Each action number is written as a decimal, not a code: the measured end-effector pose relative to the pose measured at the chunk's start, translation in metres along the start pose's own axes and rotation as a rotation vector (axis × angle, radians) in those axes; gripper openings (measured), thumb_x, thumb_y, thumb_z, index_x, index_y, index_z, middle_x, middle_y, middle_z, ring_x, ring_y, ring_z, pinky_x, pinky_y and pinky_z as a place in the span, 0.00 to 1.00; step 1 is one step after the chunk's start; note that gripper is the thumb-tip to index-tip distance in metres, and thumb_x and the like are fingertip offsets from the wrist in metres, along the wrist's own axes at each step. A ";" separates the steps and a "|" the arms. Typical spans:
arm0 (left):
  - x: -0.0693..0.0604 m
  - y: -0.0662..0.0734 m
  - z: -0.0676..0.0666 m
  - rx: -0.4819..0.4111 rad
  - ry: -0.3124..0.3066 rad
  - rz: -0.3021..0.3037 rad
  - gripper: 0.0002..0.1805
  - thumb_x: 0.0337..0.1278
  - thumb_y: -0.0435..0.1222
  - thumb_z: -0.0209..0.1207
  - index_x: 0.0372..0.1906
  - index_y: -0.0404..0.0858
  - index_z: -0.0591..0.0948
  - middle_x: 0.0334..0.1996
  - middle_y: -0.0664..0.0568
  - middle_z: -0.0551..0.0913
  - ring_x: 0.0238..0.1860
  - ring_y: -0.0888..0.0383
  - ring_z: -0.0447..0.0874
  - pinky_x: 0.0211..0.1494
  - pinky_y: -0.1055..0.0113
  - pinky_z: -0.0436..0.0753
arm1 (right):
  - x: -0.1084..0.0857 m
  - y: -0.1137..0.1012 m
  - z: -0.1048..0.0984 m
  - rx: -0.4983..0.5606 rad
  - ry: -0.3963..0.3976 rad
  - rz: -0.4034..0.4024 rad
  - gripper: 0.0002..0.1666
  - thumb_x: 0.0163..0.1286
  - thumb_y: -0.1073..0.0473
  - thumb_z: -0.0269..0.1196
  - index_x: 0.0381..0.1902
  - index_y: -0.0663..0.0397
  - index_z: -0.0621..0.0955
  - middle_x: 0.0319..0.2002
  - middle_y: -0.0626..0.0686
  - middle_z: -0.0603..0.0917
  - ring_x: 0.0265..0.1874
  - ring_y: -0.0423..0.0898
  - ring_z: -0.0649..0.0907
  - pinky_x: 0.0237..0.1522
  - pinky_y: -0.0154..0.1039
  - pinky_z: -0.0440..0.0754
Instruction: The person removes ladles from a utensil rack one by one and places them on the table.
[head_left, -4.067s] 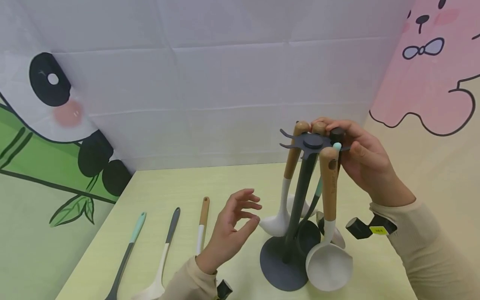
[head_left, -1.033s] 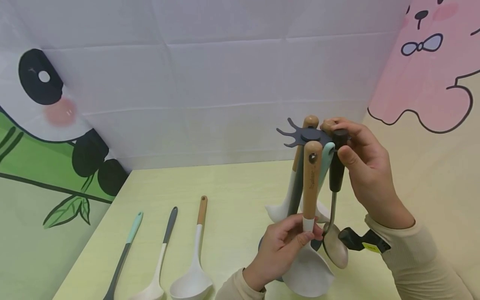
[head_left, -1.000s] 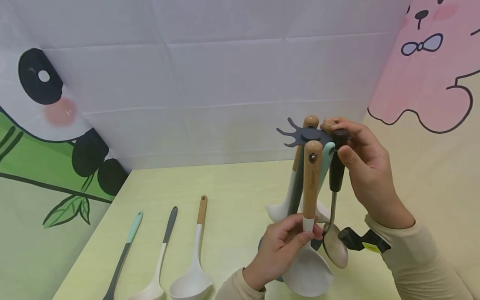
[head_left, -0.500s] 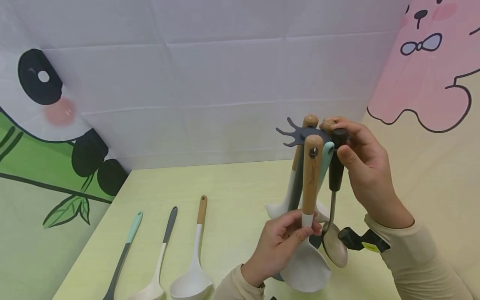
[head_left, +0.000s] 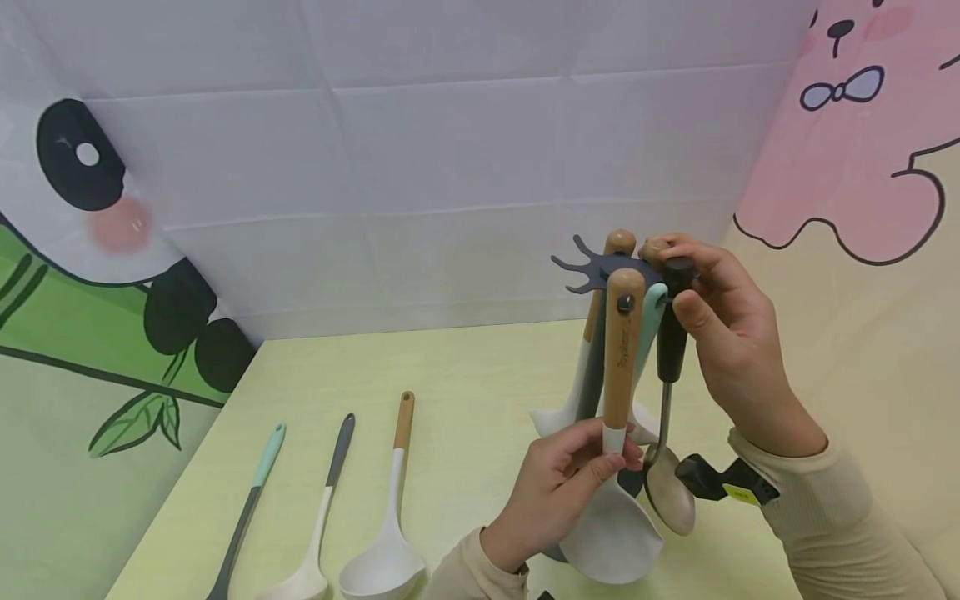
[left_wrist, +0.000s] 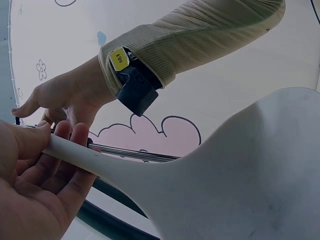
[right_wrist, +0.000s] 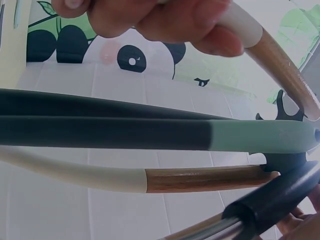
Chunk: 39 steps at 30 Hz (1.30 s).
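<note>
A wooden-handled white ladle (head_left: 611, 533) is pinched at its white neck by my left hand (head_left: 551, 492); its handle top stands in front of the rack's dark hooked top (head_left: 592, 271). In the left wrist view my left hand (left_wrist: 45, 175) has thumb and fingers round the white stem (left_wrist: 75, 152). My right hand (head_left: 738, 350) holds the rack's right side, thumb at the black-handled metal spoon (head_left: 672, 342) and fingers over a wooden handle end. A mint-handled utensil (head_left: 650, 325) and another wooden-handled one hang there too. Whether the ladle's hole is on a hook, I cannot tell.
On the yellow table (head_left: 330, 367), left of the rack, lie a mint-handled utensil (head_left: 247, 508), a grey-handled white one (head_left: 322, 525) and a wooden-handled white ladle (head_left: 384, 567). A white cloth backdrop (head_left: 450, 167) stands behind.
My left hand has moved from beside the rack to the ladle's neck and raised it slightly. The rack has turned, and my right hand has shifted a little with it.
</note>
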<state>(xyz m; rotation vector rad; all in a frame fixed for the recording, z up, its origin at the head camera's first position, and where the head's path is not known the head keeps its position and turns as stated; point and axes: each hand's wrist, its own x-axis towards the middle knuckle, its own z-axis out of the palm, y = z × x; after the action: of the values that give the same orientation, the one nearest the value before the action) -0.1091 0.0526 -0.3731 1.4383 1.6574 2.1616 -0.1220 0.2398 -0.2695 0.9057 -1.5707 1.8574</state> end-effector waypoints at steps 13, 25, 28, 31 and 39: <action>-0.002 0.004 0.000 0.038 0.001 -0.012 0.11 0.67 0.20 0.52 0.52 0.19 0.75 0.39 0.25 0.80 0.40 0.29 0.80 0.53 0.56 0.84 | 0.000 -0.002 0.001 -0.011 0.014 0.019 0.22 0.73 0.57 0.62 0.60 0.64 0.76 0.62 0.60 0.72 0.62 0.53 0.71 0.64 0.36 0.71; -0.004 0.008 0.000 0.056 -0.014 0.005 0.11 0.66 0.19 0.52 0.51 0.22 0.75 0.38 0.28 0.81 0.41 0.33 0.82 0.53 0.57 0.84 | 0.000 0.000 0.000 0.008 0.005 -0.002 0.21 0.73 0.59 0.61 0.60 0.63 0.76 0.62 0.60 0.73 0.62 0.53 0.71 0.64 0.36 0.71; -0.004 0.011 0.000 0.066 -0.017 0.008 0.10 0.67 0.20 0.52 0.50 0.23 0.76 0.38 0.29 0.82 0.41 0.36 0.83 0.52 0.58 0.85 | 0.000 0.000 0.000 0.009 0.004 -0.005 0.21 0.73 0.59 0.61 0.60 0.64 0.76 0.62 0.60 0.73 0.62 0.53 0.71 0.64 0.36 0.71; -0.005 0.013 0.000 0.075 -0.020 0.003 0.09 0.67 0.20 0.53 0.49 0.23 0.77 0.38 0.30 0.82 0.41 0.38 0.83 0.51 0.58 0.85 | -0.001 0.000 -0.001 0.000 0.001 -0.002 0.22 0.73 0.59 0.61 0.60 0.64 0.76 0.62 0.60 0.73 0.63 0.53 0.70 0.65 0.36 0.70; -0.010 0.015 -0.003 0.085 -0.029 0.024 0.10 0.66 0.19 0.53 0.50 0.22 0.77 0.38 0.30 0.83 0.41 0.39 0.84 0.50 0.58 0.86 | 0.001 0.002 0.000 0.024 0.013 -0.014 0.20 0.72 0.60 0.62 0.59 0.64 0.76 0.62 0.60 0.73 0.61 0.53 0.71 0.63 0.36 0.71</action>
<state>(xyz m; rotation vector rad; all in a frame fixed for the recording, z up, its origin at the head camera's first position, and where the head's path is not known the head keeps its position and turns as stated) -0.0986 0.0384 -0.3674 1.5110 1.7511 2.0952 -0.1243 0.2391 -0.2700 0.9107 -1.5339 1.8723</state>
